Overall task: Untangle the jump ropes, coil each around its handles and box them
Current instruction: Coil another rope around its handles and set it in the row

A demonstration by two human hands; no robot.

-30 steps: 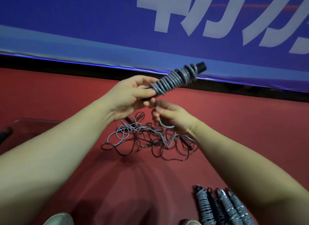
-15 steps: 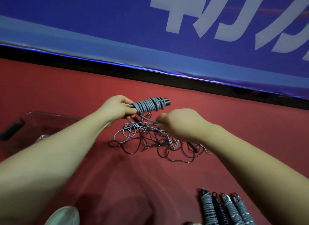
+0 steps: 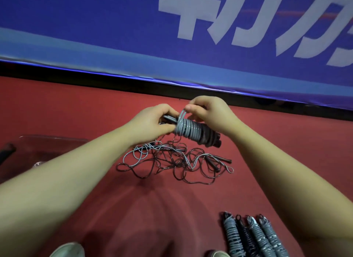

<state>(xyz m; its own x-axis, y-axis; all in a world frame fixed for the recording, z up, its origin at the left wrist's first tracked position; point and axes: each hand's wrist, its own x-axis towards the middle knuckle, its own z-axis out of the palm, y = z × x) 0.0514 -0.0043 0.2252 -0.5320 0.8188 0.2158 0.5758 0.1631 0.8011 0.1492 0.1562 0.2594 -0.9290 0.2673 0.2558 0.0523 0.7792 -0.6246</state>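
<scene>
Above red floor (image 3: 133,209), left hand (image 3: 152,123) grips coiled rope (image 3: 189,129) (grey), right hand (image 3: 210,113) pinches its loop (image 3: 182,114)

Coiled rope (image 3: 188,128), centre: grey turns cover most of its handles, and its 9 o'clock end lies inside the left hand (image 3: 152,123). The strand's tip is hidden under the fingers of the right hand (image 3: 212,113). Four wound ropes (image 3: 254,235), 5 o'clock, and a shoe (image 3: 67,250), 7 o'clock, are cut by the bottom edge. Clear box (image 3: 47,142), 9 o'clock: cropped at the left edge, partly behind the forearm. Banner lettering (image 3: 248,17), 1 o'clock: cropped.
</scene>
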